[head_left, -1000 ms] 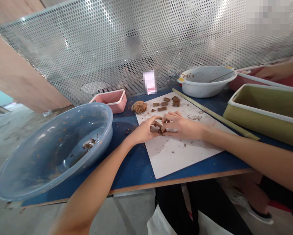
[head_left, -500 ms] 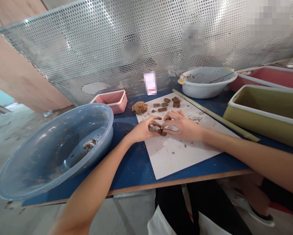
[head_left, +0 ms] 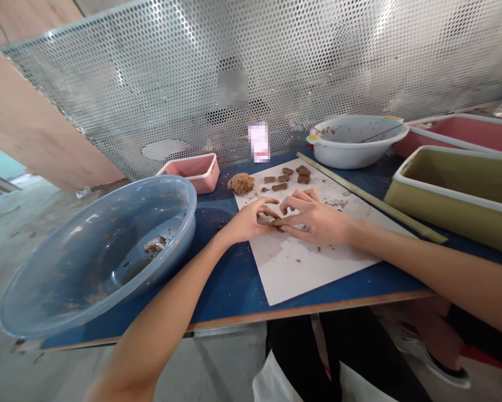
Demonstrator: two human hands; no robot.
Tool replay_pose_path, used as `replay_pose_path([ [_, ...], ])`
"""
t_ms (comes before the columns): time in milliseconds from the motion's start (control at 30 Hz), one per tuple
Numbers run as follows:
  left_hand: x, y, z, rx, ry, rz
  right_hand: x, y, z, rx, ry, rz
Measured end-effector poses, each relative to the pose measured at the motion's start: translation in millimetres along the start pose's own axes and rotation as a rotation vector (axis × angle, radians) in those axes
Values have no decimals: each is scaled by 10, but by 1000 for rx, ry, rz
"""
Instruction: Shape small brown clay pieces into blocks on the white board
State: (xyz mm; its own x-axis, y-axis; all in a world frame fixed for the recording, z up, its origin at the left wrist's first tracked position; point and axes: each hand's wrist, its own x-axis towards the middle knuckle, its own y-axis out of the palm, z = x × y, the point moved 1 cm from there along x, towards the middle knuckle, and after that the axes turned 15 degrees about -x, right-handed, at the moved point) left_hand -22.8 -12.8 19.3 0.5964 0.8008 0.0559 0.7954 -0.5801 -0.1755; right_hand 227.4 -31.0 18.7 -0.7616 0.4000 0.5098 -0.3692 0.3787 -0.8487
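Observation:
My left hand (head_left: 248, 222) and my right hand (head_left: 313, 218) meet fingertip to fingertip over a white board (head_left: 313, 257) on the blue table. Both hands have curled fingers pinching a small brown clay piece (head_left: 276, 223), mostly hidden between the fingertips. Several short brown clay rolls (head_left: 290, 176) lie at the board's far end. A rough lump of clay (head_left: 240, 182) sits at the board's far left corner.
A large blue basin (head_left: 95, 251) with clay smears stands at the left. A small pink tray (head_left: 192, 170) is behind it. A white bowl (head_left: 355, 139), a green tub (head_left: 455, 190), a pink tub (head_left: 464, 131) and a long stick (head_left: 372, 198) lie to the right. A perforated metal screen backs the table.
The fingers of both hands have shifted slightly on the clay piece. A co-worker's hand at the far right has gone from view.

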Motion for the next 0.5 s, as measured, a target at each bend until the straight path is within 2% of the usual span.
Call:
replay_pose_path([
  [500, 0, 3, 7, 9, 18, 1, -18, 10, 0, 68, 58, 36],
])
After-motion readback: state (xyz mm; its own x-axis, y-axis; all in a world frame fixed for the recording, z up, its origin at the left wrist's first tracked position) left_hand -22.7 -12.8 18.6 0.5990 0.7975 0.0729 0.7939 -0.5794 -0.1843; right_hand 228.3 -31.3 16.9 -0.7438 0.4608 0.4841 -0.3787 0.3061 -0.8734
